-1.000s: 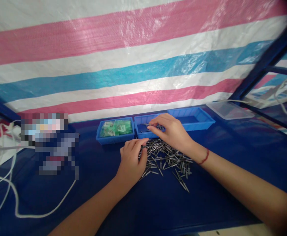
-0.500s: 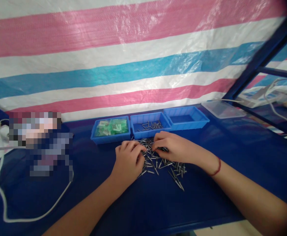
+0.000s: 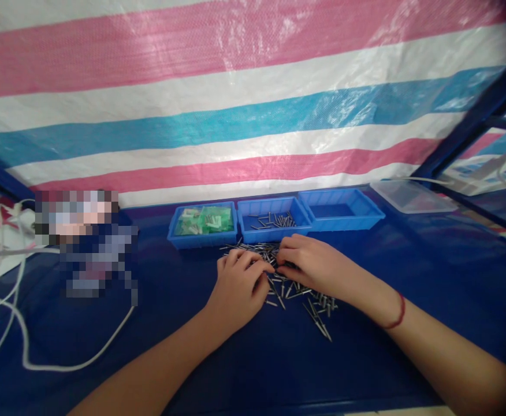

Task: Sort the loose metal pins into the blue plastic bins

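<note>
A loose heap of metal blind rivets (image 3: 284,287) lies on the blue tabletop in front of the bins. My left hand (image 3: 242,283) rests over the heap's left side, fingers curled in among the rivets, thumb bent under. From the right, my right hand (image 3: 311,263) reaches in with its fingers and thumb drawn together on rivets; how many is hidden. The fingertips of both hands almost meet. Just behind them, the middle blue bin (image 3: 274,233) holds a scatter of rivets. Several rivets (image 3: 317,320) lie at the heap's near edge.
The left blue bin (image 3: 203,240) contains green-and-clear packets (image 3: 212,221); the right blue bin (image 3: 343,215) shows a bare floor. A clear plastic lid (image 3: 413,196) lies farther right. White cables (image 3: 75,365) loop across the left side. Striped sheeting (image 3: 235,133) hangs behind.
My left hand has shifted slightly right, closer to my right hand. My right hand stays at the heap, its fingers closed a little more. The camera view has turned slightly left.
</note>
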A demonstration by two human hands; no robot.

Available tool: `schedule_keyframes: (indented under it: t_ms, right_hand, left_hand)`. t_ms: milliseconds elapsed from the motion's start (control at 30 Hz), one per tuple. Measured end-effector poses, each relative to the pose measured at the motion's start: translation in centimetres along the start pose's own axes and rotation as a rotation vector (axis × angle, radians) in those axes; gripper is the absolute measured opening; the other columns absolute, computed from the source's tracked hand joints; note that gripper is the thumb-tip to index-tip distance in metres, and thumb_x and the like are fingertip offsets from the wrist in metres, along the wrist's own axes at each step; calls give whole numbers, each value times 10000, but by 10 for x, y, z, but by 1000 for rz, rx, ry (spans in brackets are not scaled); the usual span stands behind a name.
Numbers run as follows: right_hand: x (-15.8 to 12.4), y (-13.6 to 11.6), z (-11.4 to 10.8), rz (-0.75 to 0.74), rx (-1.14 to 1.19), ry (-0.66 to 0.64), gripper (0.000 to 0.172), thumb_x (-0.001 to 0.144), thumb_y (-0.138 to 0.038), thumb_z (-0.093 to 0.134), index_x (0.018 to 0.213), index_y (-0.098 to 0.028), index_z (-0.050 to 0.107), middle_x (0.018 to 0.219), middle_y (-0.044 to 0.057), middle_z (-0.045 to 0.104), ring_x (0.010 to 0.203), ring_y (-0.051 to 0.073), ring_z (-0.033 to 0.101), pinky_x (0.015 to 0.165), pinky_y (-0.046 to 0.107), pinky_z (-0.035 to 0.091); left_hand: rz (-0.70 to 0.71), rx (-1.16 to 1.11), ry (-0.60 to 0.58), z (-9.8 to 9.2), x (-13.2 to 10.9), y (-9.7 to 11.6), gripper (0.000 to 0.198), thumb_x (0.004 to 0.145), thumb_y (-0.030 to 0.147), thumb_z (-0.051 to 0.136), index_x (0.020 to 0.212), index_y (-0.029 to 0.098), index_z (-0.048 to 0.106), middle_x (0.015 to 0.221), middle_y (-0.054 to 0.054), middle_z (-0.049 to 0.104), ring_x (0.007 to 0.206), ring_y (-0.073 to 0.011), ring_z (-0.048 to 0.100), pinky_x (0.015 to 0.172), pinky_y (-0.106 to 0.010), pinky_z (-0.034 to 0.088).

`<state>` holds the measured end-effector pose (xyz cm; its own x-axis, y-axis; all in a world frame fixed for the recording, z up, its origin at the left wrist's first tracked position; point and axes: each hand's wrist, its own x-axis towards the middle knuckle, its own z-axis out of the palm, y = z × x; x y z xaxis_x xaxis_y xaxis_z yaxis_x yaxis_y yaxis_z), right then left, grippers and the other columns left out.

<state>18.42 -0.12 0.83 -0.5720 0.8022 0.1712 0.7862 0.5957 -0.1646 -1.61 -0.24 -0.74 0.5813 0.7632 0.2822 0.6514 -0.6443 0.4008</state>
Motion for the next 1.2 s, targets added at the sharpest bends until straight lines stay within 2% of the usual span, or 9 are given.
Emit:
schedule_keyframes:
  t_ms: [267,500,867,933,1033,1133,1200]
  right_hand:
    - [3,-13,-1,34,-151,-10,147,866,-177,563,750,-150,650,777,45,611,722,157,564,654,293,343]
    - [1,-10,2,13,-131,6,86,844,-184,595,766,-173,631,793,31,612,766,169,566,662,290,344]
    - [0,-11,5,75,-191,-18,116,847,-151,533,760,-162,609,804,46,603,716,172,566,638,294,361]
    - [0,-11,3,85,-101,0,119,845,-146,524,748,-159,592,782,41,585,695,162,551,626,286,363]
    - [2,-14,-2,95,222,91,99,859,-162,521,768,-165,561,769,16,549,666,125,517,620,258,374]
    - [3,-20,-5,94,551,208,115,896,-229,509,802,-175,550,773,6,529,663,110,486,615,245,380]
    - [3,-24,-4,114,701,246,153,913,-283,497,820,-178,557,788,12,528,680,118,479,619,254,383]
  left_hand:
    - [-10,-17,0,1,0,0,195,858,152,513,939,251,661,1057,-18,656,1077,-230,491,865,-402,350]
    - [3,-30,3,2,0,-1,189,861,159,509,927,241,666,1061,-26,657,1084,-241,485,866,-408,349]
    - [7,-48,22,4,0,-1,189,856,149,522,941,248,659,1060,-18,650,1084,-246,493,867,-413,360]
    - [-10,-76,56,4,0,-1,201,873,179,520,1024,238,640,1082,-36,643,1078,-252,499,871,-417,371]
    - [5,-193,137,3,2,-2,249,914,257,506,1142,195,585,1131,-70,626,1060,-235,513,907,-400,388]
    - [31,-352,173,0,3,-3,246,916,287,528,1137,193,582,1074,-54,646,983,-190,556,893,-332,418]
    - [-28,-436,197,-2,3,-3,217,903,301,556,1093,207,604,986,-34,665,880,-167,585,821,-293,443]
